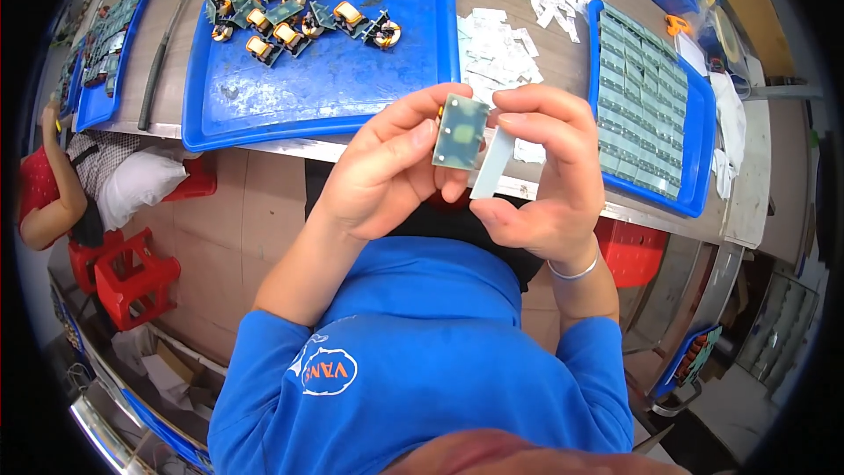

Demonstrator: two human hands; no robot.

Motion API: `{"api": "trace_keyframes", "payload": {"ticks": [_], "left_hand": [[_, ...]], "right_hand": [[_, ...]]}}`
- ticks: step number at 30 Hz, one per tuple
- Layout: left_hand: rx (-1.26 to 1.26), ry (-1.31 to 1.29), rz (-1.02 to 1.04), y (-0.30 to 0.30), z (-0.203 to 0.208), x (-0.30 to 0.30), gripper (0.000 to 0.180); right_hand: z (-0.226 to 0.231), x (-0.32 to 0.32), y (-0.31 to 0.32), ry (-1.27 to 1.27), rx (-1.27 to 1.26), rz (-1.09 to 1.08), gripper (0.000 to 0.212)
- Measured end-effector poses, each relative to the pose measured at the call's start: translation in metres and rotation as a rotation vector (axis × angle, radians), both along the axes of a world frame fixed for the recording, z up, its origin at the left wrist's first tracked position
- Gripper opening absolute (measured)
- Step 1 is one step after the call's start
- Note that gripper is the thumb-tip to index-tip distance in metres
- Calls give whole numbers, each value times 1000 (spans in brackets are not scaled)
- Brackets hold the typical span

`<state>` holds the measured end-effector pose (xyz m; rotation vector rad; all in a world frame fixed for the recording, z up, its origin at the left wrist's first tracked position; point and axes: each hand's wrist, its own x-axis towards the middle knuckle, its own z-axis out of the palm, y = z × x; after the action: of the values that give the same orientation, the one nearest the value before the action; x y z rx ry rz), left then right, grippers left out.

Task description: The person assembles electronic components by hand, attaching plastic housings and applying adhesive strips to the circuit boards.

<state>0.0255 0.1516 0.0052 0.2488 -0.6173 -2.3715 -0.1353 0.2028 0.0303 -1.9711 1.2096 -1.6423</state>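
Between the thumb and fingers of my left hand [374, 158] is a small green circuit board [460, 134], its flat face toward me. My right hand [556, 167] grips a thin pale rectangular strip [494, 165] by its ends, tilted close beside the board. Whether the strip touches the board I cannot tell. Both hands are raised over the front edge of the table. Beyond them, a blue tray [308, 110] bears a heap of circuit boards [286, 33] with orange-and-white wound coils.
Right, a blue tray [699, 198] holds rows of pale green pieces [642, 105]. White paper slips [501, 57] lie between the trays. A hammer [156, 75] rests left of the near tray. Orange-handled scissors [678, 25] lie far right. Another person's arm [57, 198] and a red stool [136, 277] are at left.
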Motion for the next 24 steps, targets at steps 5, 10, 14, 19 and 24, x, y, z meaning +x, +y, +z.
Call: {"api": "trace_keyframes", "payload": {"ticks": [5, 10, 14, 19, 24], "left_hand": [[24, 5, -59, 4, 2, -3, 51], [27, 30, -73, 4, -4, -5, 53], [-40, 62, -66, 4, -9, -7, 42], [-22, 49, -50, 6, -6, -8, 42], [-48, 54, -50, 5, -7, -8, 42]], "right_hand": [[5, 1, -1, 102, -14, -38, 52], [1, 0, -4, 123, -27, -62, 51], [-1, -1, -6, 143, -19, -54, 50], [-3, -1, -6, 150, -13, -53, 51], [-4, -1, -6, 156, -5, -60, 51]]}}
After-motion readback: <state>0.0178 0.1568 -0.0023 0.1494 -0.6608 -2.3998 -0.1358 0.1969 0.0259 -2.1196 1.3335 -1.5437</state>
